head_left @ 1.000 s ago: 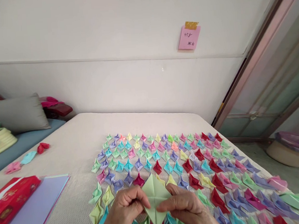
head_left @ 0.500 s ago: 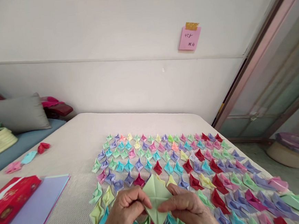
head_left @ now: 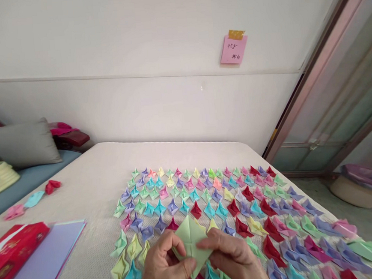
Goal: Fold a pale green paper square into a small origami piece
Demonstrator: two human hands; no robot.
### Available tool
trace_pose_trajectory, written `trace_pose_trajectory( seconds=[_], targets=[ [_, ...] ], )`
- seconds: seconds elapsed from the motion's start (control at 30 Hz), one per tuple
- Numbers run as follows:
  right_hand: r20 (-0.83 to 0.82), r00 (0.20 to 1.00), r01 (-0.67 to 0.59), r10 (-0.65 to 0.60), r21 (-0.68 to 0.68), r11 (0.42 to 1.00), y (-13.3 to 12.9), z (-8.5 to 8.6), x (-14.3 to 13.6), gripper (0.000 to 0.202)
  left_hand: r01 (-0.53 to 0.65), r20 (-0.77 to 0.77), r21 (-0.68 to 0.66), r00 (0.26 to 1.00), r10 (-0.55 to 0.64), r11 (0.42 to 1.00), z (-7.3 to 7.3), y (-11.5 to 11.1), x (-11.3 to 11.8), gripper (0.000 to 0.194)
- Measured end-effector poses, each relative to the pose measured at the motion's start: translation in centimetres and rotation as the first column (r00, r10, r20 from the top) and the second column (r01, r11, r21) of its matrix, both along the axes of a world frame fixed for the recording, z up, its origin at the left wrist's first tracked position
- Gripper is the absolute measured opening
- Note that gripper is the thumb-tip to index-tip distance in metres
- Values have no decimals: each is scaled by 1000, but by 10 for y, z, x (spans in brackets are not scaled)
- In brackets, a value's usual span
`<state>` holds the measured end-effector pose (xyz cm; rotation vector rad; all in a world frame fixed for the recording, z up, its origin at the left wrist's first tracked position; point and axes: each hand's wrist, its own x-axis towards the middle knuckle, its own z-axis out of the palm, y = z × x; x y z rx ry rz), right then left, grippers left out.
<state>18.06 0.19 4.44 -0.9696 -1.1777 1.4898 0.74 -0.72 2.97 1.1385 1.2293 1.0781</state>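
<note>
A pale green folded paper square (head_left: 191, 238), turned corner-up and creased through the middle, is held up between both hands low in the view. My left hand (head_left: 165, 261) pinches its left side, with the thumb across the lower front. At the right edge, my right hand (head_left: 235, 256) grips the paper, its forefinger lying over the front face. Rows of small folded paper boats (head_left: 172, 206) in many colours spread over the table behind and beside the hands. The paper's back side and some fingertips are hidden.
On the left of the white-covered table (head_left: 89, 181) lie a red packet (head_left: 17, 251) on coloured paper sheets (head_left: 61, 248) and three folded pieces (head_left: 34, 198). A pink note (head_left: 234, 49) hangs on the wall. A lined bin (head_left: 360, 190) stands at right.
My left hand has shifted right and its thumb has moved onto the paper's lower front. The green paper has moved slightly left, and my right forefinger has slid up its face.
</note>
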Motion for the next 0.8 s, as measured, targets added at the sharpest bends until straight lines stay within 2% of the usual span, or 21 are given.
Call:
trace_pose_trajectory(
  seconds=[0.07,0.13,0.27,0.47,0.57,0.67,0.73,0.8],
  targets=[
    [-82,995,52,-57,-64,997,4,-8,-2,29,-13,24,-20,1000,13,1000,-2,1,-2,25],
    [-130,990,39,-55,-120,992,5,-12,-4,33,-7,60,-25,998,9,1000,-4,2,-3,26],
    [-32,999,-40,34,-175,984,3,-11,-8,4,0,57,-14,998,0,1000,-6,2,-3,28],
    [-2,998,-60,60,-175,983,2,-8,-5,20,-33,16,-23,999,33,999,-4,0,-2,32],
    [-76,994,-87,74,-176,981,4,-10,-1,25,-49,4,-15,999,49,999,-5,1,-4,32],
    [-177,984,-30,-10,-220,975,6,-12,2,30,-71,-37,-11,997,70,997,-8,3,-6,32],
    [-178,982,18,-58,-217,976,6,-15,0,37,-84,-20,-14,996,84,996,-9,3,-5,33],
    [-150,988,16,-44,-183,983,6,-20,-5,42,-81,30,-8,996,81,997,-9,2,-3,34]
  ],
)
